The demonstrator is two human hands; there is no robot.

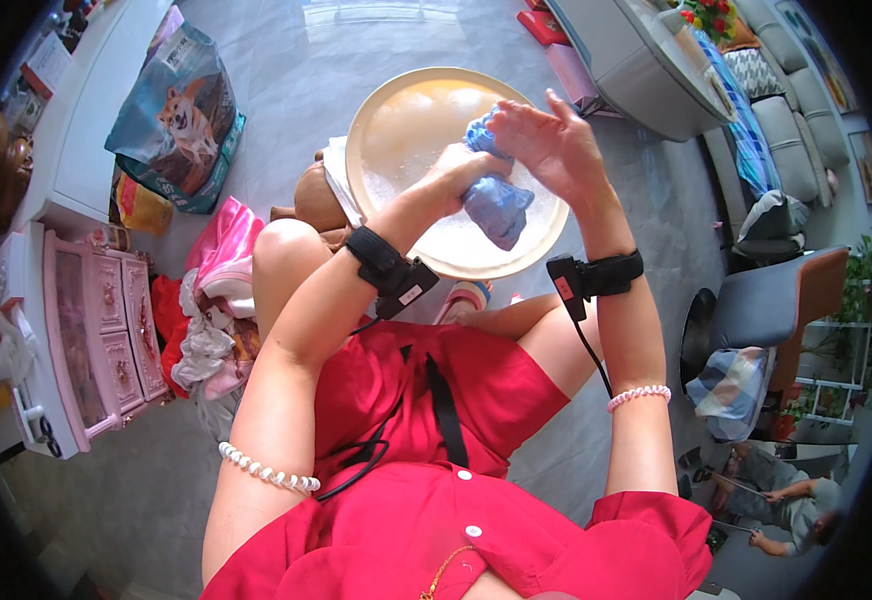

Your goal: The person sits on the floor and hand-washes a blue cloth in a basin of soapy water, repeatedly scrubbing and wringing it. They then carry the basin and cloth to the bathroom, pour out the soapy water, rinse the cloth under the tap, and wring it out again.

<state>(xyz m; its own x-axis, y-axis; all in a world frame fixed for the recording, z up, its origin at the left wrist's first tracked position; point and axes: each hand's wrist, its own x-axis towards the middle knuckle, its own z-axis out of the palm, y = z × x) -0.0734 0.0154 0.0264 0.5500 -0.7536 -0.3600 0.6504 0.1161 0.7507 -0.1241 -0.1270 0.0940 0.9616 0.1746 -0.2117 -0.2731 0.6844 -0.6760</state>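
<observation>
A round cream basin [357,150] with foamy water stands on the floor in front of me. Above its right half, my left hand [466,174] is closed round the middle of a wet, bunched blue cloth [500,206], whose ends stick out above and below the fist. My right hand [545,142] is raised just to the right, its palm facing the cloth and its fingers extended near the cloth's upper end. Whether those fingertips touch the cloth cannot be told. A black strap with a small device sits on each forearm.
A pet-food bag [188,120] stands at the upper left, above a pink drawer cabinet [106,330] and piled clothes [211,330]. A brown rounded object [320,196] adjoins the basin. At right are a chair [758,300] and, farther down, another person [788,502].
</observation>
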